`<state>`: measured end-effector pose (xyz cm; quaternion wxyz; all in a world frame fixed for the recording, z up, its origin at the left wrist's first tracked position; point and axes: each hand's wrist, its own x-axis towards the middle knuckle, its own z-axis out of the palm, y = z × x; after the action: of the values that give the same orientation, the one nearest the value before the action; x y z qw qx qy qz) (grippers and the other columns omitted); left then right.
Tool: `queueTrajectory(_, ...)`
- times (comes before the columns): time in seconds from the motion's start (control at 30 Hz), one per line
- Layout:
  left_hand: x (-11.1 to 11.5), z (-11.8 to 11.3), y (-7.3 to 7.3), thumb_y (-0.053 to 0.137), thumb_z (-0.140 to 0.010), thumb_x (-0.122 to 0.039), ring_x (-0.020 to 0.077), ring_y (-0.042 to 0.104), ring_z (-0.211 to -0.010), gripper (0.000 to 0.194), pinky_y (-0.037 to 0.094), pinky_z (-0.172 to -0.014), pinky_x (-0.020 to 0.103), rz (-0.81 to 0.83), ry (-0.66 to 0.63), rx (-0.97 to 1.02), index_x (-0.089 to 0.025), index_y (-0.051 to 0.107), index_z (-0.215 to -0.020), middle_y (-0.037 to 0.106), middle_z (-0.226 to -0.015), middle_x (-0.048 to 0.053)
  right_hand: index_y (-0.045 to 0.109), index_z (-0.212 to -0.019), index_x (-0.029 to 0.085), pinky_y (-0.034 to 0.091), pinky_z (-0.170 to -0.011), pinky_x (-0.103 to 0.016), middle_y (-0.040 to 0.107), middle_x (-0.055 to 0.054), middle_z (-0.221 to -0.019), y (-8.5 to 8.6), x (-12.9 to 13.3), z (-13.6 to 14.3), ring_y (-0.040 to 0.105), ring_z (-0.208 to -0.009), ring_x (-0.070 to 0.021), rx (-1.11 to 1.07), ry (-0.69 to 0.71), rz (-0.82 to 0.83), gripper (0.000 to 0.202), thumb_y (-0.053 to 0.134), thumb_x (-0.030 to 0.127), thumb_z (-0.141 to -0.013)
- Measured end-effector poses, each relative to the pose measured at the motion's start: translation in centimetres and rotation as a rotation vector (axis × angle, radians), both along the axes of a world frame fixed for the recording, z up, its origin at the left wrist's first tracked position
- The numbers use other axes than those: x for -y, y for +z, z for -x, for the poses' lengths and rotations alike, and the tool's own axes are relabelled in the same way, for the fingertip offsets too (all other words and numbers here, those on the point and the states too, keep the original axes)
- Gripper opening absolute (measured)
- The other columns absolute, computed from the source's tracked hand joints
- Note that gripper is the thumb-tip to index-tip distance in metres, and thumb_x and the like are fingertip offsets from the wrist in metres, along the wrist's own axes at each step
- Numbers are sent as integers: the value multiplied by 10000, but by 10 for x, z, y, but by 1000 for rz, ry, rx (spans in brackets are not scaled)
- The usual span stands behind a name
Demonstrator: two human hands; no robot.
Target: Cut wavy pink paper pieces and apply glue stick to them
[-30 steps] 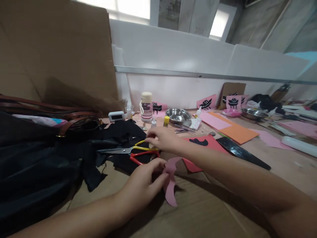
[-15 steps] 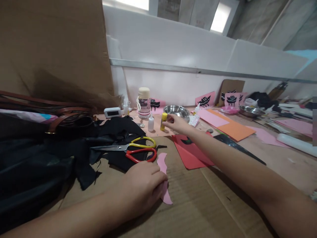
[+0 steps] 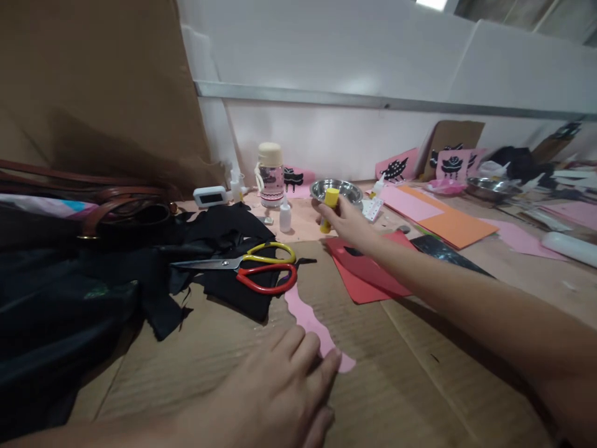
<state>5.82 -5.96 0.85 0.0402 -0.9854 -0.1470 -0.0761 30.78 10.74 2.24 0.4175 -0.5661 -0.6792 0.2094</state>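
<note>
And the right hand has fingers closed round the glue stick, yellow cap showing above, lifted since earlier; the left, loosely curled, presses the pink strip, now slanting on the cardboard.

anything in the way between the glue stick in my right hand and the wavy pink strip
Nothing upright is visible between the glue stick in your right hand and the pink strip. The red scissor handle sits at the strip's far end, and your left hand partly covers its near part.
</note>
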Motion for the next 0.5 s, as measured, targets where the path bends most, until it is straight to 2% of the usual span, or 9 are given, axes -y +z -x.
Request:
queueTrajectory(0.1,-3,2,4,495,-1010,-230,335,680,-1128,324,538,-1020,513,-34,49,-27,-166,679,-1269,740,-1225,154,558,-1025,214,515,-675,-330,680,-33,-858,6,43,-13,643,-761,-200,10,52,7,252,551,463,-1059)
queueTrajectory(0.17,-16,7,12,446,-1020,-191,349,694,-1085,326,567,-941,514,-59,110,-73,-134,698,-1220,746,-1204,175,556,-1011,220,494,-639,-332,623,-5,-780,7,73,-20,602,-690,-193,3,105,39,358,502,573,-1044)
queueTrajectory(0.2,-25,9,16,458,-1013,-175,344,703,-1057,314,573,-918,505,-75,98,-65,-131,703,-1205,754,-1191,171,550,-1032,224,487,-626,-329,593,10,-755,7,87,-22,581,-662,-187,-19,153,58,397,476,614,-1040)
queueTrajectory(0.27,-45,12,19,551,-1013,-201,333,661,-1215,343,551,-1004,467,-1,90,-37,-93,643,-1326,694,-1361,194,575,-1044,230,441,-578,-309,531,23,-744,8,108,-24,514,-616,-171,-2,177,65,451,458,665,-1031)
queueTrajectory(0.33,-61,13,16,664,-989,-366,297,644,-1250,441,526,-1065,427,178,23,7,-132,621,-1361,689,-1386,141,596,-1068,226,426,-559,-301,520,15,-759,8,121,-24,492,-615,-172,59,157,71,488,480,697,-1009)
queueTrajectory(0.37,-65,12,13,678,-987,-373,287,648,-1236,402,525,-1059,417,223,25,24,-154,647,-1322,706,-1348,120,602,-1096,224,424,-553,-298,529,10,-770,8,125,-23,490,-615,-174,74,154,68,497,483,698,-1007)
queueTrajectory(0.5,-66,7,-3,654,-1005,-386,242,676,-966,235,556,-840,362,292,143,73,-198,707,-1136,710,-1104,91,622,-1119,228,458,-580,-293,584,-2,-822,7,128,-20,539,-651,-180,62,212,95,384,493,582,-1045)
